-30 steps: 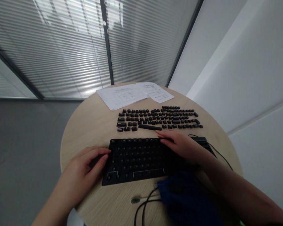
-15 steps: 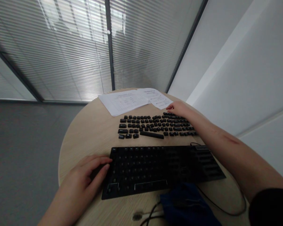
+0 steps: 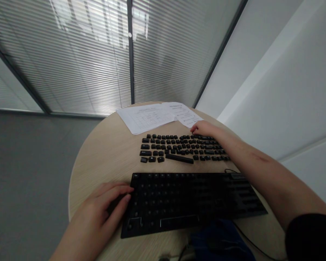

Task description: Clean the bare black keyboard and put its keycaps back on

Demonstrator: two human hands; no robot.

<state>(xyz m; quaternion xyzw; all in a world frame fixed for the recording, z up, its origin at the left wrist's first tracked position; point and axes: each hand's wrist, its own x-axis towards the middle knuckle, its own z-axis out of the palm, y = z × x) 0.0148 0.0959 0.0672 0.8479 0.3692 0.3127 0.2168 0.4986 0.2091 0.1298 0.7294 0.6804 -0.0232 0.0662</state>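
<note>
A black keyboard [image 3: 176, 201] lies near me, its key area mostly without caps, though the top row carries Esc and several function keys. My left hand [image 3: 100, 210] holds its left edge between thumb and fingers. Beyond the keyboard, loose black keycaps [image 3: 153, 146] are laid out in rows, with the long spacebar cap [image 3: 179, 158] in the lowest row. At the far row my right hand [image 3: 205, 128] is closed, its fingertips pinched on a small dark keycap. My right forearm covers the right end of the rows.
Printed sheets of paper [image 3: 146, 117] lie at the far side of the round wooden table [image 3: 97, 156]. A blue cloth item [image 3: 220, 243] sits at the near edge, by a black cable [image 3: 250, 241]. A white wall rises on the right, glass with blinds ahead.
My right fingertips have come down onto the far row of keycaps. The view has shifted slightly, so the table things appear lower and further right. My left hand stays at the keyboard's edge.
</note>
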